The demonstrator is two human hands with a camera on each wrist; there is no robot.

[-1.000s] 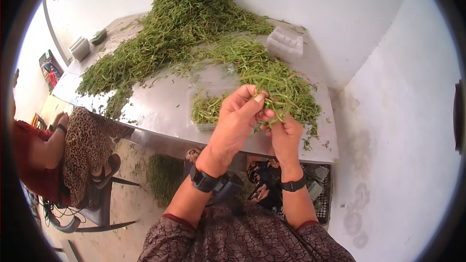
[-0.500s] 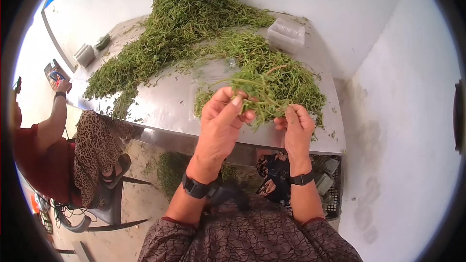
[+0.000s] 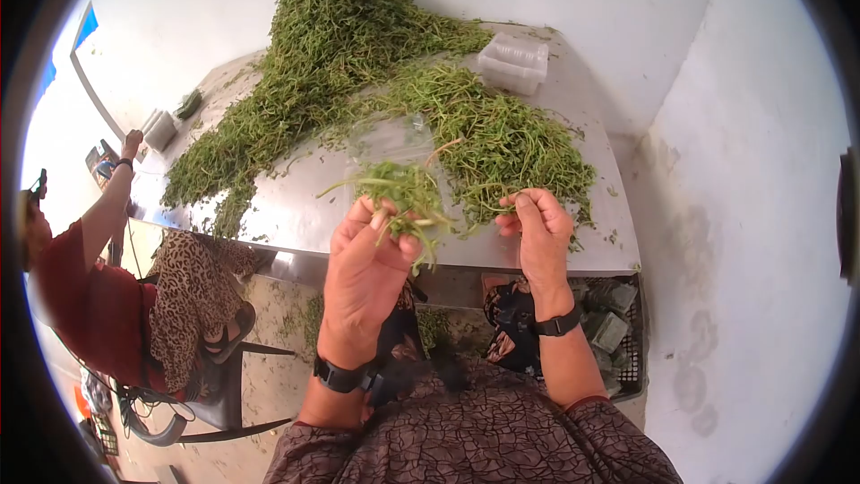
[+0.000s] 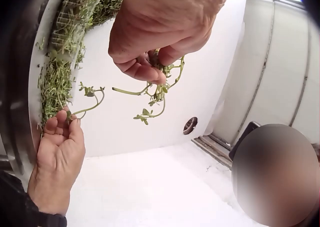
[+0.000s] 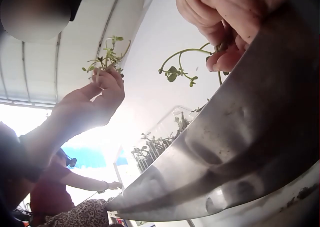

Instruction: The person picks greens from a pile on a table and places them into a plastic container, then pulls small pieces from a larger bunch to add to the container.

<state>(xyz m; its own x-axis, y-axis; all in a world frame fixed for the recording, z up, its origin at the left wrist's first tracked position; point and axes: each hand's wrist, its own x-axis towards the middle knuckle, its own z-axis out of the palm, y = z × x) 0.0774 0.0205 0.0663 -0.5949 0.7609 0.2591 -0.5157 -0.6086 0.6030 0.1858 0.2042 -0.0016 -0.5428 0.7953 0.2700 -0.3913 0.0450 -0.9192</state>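
My left hand (image 3: 363, 273) pinches a small bunch of leafy green stems (image 3: 399, 190) between thumb and fingers, raised over the table's front edge. Off to its right, my right hand (image 3: 542, 237) pinches a thin leafy sprig (image 5: 182, 52) at the fingertips. The two hands are apart. A loose pile of cut greens (image 3: 524, 148) lies just beyond the right hand. Behind the left hand's bunch, a clear plastic container (image 3: 390, 136) is partly hidden; greens show inside it in the right wrist view.
A tall heap of greens (image 3: 327, 54) covers the back of the metal table (image 3: 300, 202). Stacked clear boxes (image 3: 513, 63) stand at the back right. Below the table is a black crate (image 3: 638, 350) with packed boxes. Another person (image 3: 94, 314) sits at the left, one arm stretched toward the table.
My hands have drawn apart: the left moved left with the bunch, the right came away with a sprig. The other person has reached an arm up toward the table's left end.
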